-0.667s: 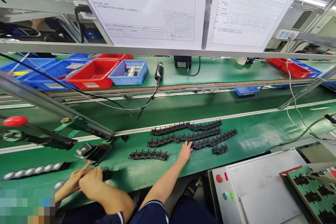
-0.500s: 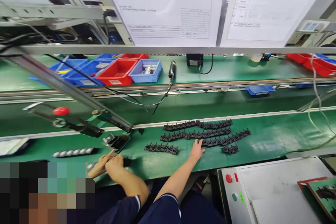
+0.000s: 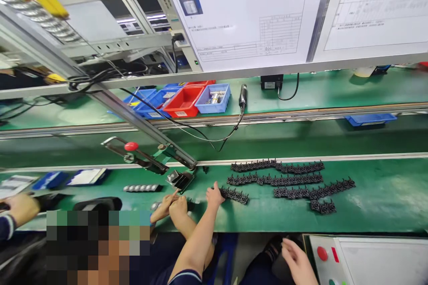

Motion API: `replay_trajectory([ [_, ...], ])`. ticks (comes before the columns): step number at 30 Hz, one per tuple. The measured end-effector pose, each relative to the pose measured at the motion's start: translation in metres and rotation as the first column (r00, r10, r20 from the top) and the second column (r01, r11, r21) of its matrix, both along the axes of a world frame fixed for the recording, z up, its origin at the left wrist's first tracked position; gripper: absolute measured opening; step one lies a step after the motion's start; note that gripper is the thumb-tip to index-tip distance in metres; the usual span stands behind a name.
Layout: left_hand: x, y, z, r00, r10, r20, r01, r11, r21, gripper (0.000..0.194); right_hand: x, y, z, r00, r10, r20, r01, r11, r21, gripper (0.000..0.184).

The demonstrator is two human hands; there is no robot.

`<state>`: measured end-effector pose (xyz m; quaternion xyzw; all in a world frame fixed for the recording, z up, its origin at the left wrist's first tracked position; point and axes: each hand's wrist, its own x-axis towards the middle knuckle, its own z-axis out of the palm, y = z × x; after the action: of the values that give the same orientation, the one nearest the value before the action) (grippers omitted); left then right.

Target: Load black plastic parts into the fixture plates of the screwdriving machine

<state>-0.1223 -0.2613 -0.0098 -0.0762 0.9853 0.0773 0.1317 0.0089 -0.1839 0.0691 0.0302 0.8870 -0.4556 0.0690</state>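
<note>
Several rows of small black plastic parts lie on the green bench. My right hand rests with bent fingers on the left end of a short separate row. My left hand is curled on the bench edge just left of it, and what it holds is hidden. Another person's hand touches it with a finger pointing at a black jig. A strip of silver caps lies further left.
A lever press with a red knob stands behind the jig. Red and blue bins and an electric screwdriver sit across the conveyor. A white machine with a red button is at bottom right, beside a third hand. A co-worker's hand is at far left.
My right hand has left the third long row and moved left to the short row. The view has swung left. A hand has appeared at bottom right.
</note>
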Motion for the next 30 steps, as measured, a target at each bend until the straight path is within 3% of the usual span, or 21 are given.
replay_trajectory([
  [3, -0.005, -0.008, -0.009, 0.998, -0.058, 0.023, 0.058, 0.998, 0.012, 0.104, 0.039, 0.088, -0.037, 0.950, -0.115, 0.292, 0.139, 0.988, -0.066, 0.076],
  [5, 0.001, -0.007, -0.015, 0.994, -0.107, 0.025, 0.106, 0.994, 0.025, 0.100, 0.052, 0.121, -0.053, 0.922, -0.149, 0.358, 0.182, 0.982, -0.060, 0.079],
  [9, 0.025, 0.005, -0.023, 0.976, -0.214, 0.043, 0.210, 0.975, 0.075, 0.091, 0.053, 0.133, -0.067, 0.874, -0.209, 0.440, 0.252, 0.967, -0.042, 0.080],
  [13, 0.061, 0.032, -0.026, 0.948, -0.311, 0.067, 0.297, 0.941, 0.161, 0.080, 0.066, 0.146, -0.072, 0.802, -0.345, 0.488, 0.372, 0.927, 0.044, 0.078],
  [20, 0.140, 0.126, -0.023, 0.926, -0.378, 0.023, 0.349, 0.876, 0.334, 0.072, 0.121, 0.236, -0.067, 0.698, -0.614, 0.368, 0.572, 0.787, 0.229, 0.075],
  [24, 0.164, 0.180, -0.022, 0.927, -0.376, 0.000, 0.341, 0.839, 0.424, 0.074, 0.133, 0.277, -0.055, 0.657, -0.712, 0.248, 0.651, 0.702, 0.288, 0.076],
  [27, 0.173, 0.201, -0.019, 0.914, -0.405, -0.001, 0.354, 0.798, 0.487, 0.079, 0.155, 0.281, -0.040, 0.666, -0.735, 0.125, 0.680, 0.668, 0.303, 0.069],
  [30, 0.179, 0.201, -0.014, 0.880, -0.475, 0.005, 0.398, 0.743, 0.538, 0.081, 0.210, 0.261, -0.024, 0.694, -0.716, 0.076, 0.670, 0.681, 0.296, 0.043],
])
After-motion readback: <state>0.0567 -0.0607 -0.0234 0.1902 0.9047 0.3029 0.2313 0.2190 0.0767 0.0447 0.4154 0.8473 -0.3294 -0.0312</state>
